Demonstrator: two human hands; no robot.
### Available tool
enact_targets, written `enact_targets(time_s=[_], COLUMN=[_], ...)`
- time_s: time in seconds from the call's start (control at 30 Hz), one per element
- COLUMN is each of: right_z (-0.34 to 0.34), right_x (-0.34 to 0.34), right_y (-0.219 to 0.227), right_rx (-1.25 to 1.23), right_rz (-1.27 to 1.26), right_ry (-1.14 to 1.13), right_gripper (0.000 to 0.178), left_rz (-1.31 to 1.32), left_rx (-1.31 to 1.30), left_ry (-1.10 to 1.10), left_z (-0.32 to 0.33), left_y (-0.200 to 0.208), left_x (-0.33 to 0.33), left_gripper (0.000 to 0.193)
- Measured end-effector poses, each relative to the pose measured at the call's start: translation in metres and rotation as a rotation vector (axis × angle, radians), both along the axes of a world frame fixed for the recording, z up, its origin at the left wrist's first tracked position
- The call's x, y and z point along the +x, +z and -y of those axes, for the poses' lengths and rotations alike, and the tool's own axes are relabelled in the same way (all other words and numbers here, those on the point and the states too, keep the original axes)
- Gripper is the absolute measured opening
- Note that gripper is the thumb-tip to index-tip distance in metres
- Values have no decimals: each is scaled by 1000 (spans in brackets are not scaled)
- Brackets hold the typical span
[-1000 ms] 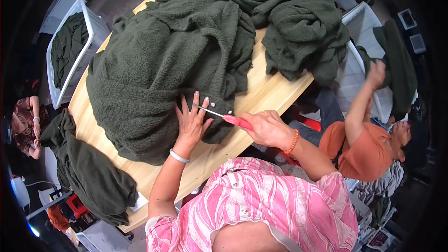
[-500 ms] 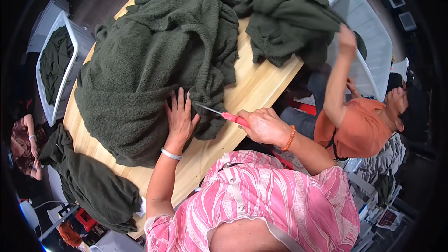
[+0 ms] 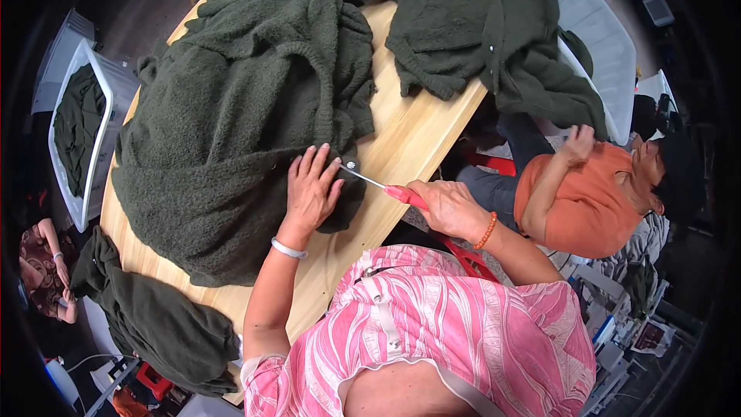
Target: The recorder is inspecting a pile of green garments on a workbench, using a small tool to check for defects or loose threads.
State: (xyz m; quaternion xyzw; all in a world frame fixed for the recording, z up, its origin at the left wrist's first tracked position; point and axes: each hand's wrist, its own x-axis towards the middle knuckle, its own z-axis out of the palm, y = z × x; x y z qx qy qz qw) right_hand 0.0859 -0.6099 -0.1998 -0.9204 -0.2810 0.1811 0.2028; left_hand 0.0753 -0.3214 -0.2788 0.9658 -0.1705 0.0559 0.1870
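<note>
A dark green fleecy garment (image 3: pixel 224 139) lies bunched on the wooden table. My left hand (image 3: pixel 311 191) rests flat on its near right part, fingers stretched. A tool with a red handle and a thin straight metal shaft (image 3: pixel 407 196), like a screwdriver, is gripped in my right hand (image 3: pixel 455 212). Its tip reaches the cloth beside my left fingertips. Right by the tip sits a small shiny round button (image 3: pixel 351 165) on the garment. The exact contact between tip and cloth is too small to tell.
The wooden table (image 3: pixel 432 120) carries another dark green garment (image 3: pixel 455 27) at the far right and one (image 3: pixel 166 316) hanging over the near left edge. White bins (image 3: pixel 108 135) stand at both sides. A co-worker in an orange shirt (image 3: pixel 594 205) sits at the right.
The shiny button has come into sight by the tool's tip. My right hand has shifted slightly right. The co-worker's raised hand has come down, and the far right garment now hangs toward them.
</note>
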Motion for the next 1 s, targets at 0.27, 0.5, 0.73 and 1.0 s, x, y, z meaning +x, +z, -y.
enact_targets(time_s=[0.27,0.5,0.73,1.0], right_z=[8,15,15,16], right_x=[-3,-1,-3,-6], right_y=[-2,10,6,3], right_rx=[-43,-211,-120,-92], right_rz=[-66,-235,-200,-197], right_ry=[-33,-25,-42,-25], right_gripper=[24,28,20,18], left_rz=[37,-134,121,-23], left_rx=[138,338,427,184], left_ry=[23,-87,-106,-178], left_z=[32,28,28,14], left_y=[-16,-40,-46,-44], left_x=[22,35,32,40], left_gripper=[39,12,10,9])
